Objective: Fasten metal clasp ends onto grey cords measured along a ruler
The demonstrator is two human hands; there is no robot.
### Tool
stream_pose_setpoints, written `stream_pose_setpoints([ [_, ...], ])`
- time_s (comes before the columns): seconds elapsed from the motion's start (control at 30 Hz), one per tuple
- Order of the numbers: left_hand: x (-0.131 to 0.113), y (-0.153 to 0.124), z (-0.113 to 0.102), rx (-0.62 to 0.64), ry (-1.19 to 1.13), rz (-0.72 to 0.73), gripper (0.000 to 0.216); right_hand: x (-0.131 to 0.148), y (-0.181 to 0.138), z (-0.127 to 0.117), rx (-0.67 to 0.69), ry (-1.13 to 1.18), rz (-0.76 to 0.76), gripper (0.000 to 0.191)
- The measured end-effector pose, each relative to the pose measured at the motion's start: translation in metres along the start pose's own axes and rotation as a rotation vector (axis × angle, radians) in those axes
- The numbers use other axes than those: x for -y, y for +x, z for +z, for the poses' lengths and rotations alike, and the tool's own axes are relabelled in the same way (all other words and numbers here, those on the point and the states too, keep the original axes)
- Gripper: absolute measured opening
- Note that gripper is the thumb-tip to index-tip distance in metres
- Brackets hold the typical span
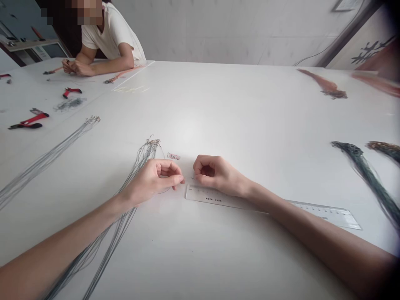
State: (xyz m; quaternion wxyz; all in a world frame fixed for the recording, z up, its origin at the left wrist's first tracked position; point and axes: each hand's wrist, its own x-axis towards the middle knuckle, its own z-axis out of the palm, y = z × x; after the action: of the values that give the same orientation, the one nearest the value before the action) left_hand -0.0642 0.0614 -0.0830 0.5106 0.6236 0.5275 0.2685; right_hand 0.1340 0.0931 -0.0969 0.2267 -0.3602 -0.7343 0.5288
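My left hand [165,175] pinches a thin strand between thumb and fingertips, above a bundle of grey cords [137,160] with small metal ends. Facing it, my right hand [212,173] is curled with thumb and forefinger together, and the same fine strand seems to run to it across the small gap. Below the right hand lies a clear ruler [325,212], partly covered by my right wrist and forearm. A small printed packet [173,156] sits just beyond the gap between my hands.
Another bundle of grey cords [59,150] lies to the left, near red-handled pliers [34,120]. Across the white table [225,104] a person in a white top [114,33] leans on their forearms. Dark green cord bundles [368,179] and an orange bundle [326,85] lie on the right.
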Motion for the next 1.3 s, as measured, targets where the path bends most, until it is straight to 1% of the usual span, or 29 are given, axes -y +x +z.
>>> stream_pose_setpoints([
  [0.1, -0.004, 0.003, -0.004, 0.032, -0.140, -0.061, 0.015, 0.000, 0.001, -0.003, -0.003, 0.045, 0.019, 0.004],
  [0.17, -0.008, 0.005, -0.005, 0.046, -0.197, -0.100, 0.012, -0.001, 0.001, -0.005, -0.004, 0.086, 0.038, 0.007],
  [0.2, -0.010, 0.005, -0.006, 0.035, -0.218, -0.115, 0.012, -0.001, 0.002, -0.006, -0.005, 0.106, 0.049, 0.009],
  [0.27, -0.015, 0.005, -0.004, -0.010, -0.254, -0.143, 0.020, -0.001, 0.002, -0.008, 0.001, 0.153, 0.068, 0.012],
  [0.33, -0.018, 0.003, 0.000, -0.061, -0.300, -0.140, 0.025, -0.002, 0.002, -0.008, 0.024, 0.216, 0.081, 0.013],
  [0.43, -0.020, 0.000, 0.013, -0.106, -0.323, -0.053, 0.021, -0.003, 0.003, -0.006, 0.079, 0.327, 0.110, 0.015],
  [0.5, -0.017, -0.003, 0.025, -0.201, -0.256, 0.073, 0.018, -0.004, 0.004, -0.005, 0.117, 0.370, 0.117, 0.015],
  [0.57, -0.012, -0.006, 0.035, -0.319, -0.141, 0.216, 0.015, -0.004, 0.005, -0.006, 0.154, 0.385, 0.100, 0.013],
  [0.6, -0.009, -0.007, 0.039, -0.355, -0.082, 0.282, 0.013, -0.004, 0.005, -0.006, 0.168, 0.389, 0.092, 0.012],
  [0.67, -0.003, -0.009, 0.043, -0.379, 0.019, 0.391, 0.009, -0.003, 0.005, -0.008, 0.187, 0.393, 0.091, 0.011],
  [0.73, 0.001, -0.010, 0.044, -0.386, 0.092, 0.464, 0.005, -0.002, 0.005, -0.010, 0.203, 0.398, 0.098, 0.010],
  [0.8, 0.004, -0.009, 0.042, -0.382, 0.137, 0.494, 0.002, -0.001, 0.005, -0.012, 0.222, 0.413, 0.109, 0.010],
  [0.97, 0.004, -0.010, 0.040, -0.350, 0.199, 0.508, 0.005, 0.000, 0.005, -0.015, 0.263, 0.479, 0.142, 0.011],
  [1.17, 0.004, -0.011, 0.042, -0.359, 0.220, 0.523, 0.010, 0.003, 0.004, -0.013, 0.308, 0.551, 0.190, 0.014],
  [1.3, 0.004, -0.010, 0.042, -0.374, 0.232, 0.555, 0.011, 0.002, 0.004, -0.012, 0.314, 0.571, 0.175, 0.013],
])
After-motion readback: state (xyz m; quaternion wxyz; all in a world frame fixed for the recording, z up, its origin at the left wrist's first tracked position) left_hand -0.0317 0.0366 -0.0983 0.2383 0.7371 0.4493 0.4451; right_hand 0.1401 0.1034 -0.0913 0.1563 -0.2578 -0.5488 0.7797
